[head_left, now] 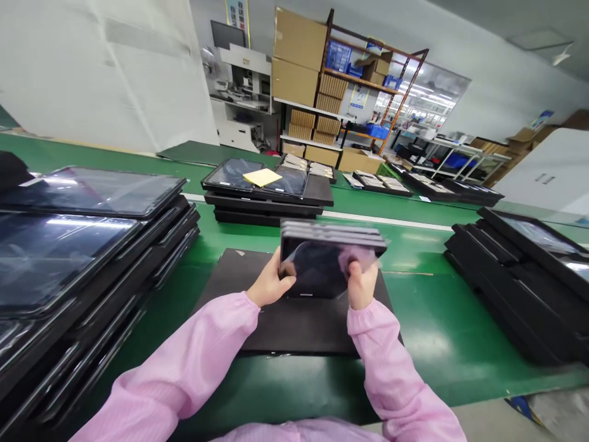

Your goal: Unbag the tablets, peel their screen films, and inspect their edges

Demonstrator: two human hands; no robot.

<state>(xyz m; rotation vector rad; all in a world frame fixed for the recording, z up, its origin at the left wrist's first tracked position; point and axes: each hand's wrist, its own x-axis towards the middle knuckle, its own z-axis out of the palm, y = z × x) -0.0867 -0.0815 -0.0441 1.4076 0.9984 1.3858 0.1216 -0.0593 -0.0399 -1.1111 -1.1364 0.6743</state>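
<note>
Between my two hands is a stack of tablets (317, 267), held tilted so that the glossy dark screen of the nearest one faces me. My left hand (271, 281) grips the stack's left edge, its thumb on the screen side. On the right edge my right hand (362, 282) is closed, thumb against the glass. The far edges of the stack are smeared by motion, and my fingers behind it are hidden. Below the tablets a black mat (294, 328) lies flat on the green table (442, 331).
At left stand piled black trays with dark screens (87, 190). More black trays (515, 282) are stacked at right. Ahead is a lower tray stack (267, 205) with a yellow note (262, 177) on top. Farther back are trays of small parts (381, 182) and a rack (363, 80).
</note>
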